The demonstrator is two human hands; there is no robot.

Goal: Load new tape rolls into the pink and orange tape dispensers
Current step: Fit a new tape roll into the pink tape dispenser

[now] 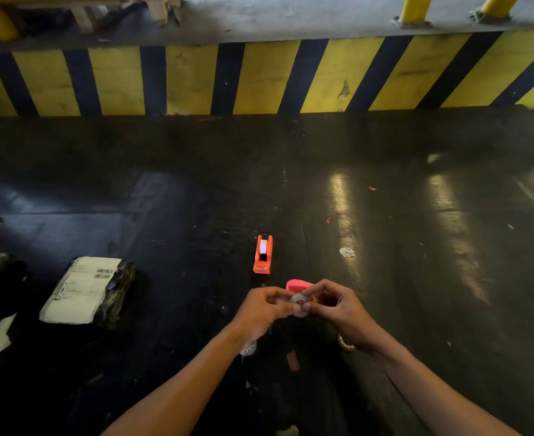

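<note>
A small roll of clear tape [300, 304] is pinched between the fingertips of both hands, the left hand [264, 309] and right hand [341, 309] closed on it from either side, above a dark tabletop [416, 278]. Just behind the roll, partly hidden by the fingers, sits the pink dispenser [297, 285]. Farther beyond it stands the orange dispenser [263, 254], already holding a white roll. Two spare rolls lie nearer than the pink dispenser, one under each wrist [248, 348] [345, 343]. A wrapped, labelled parcel [86, 291] lies well left of it.
</note>
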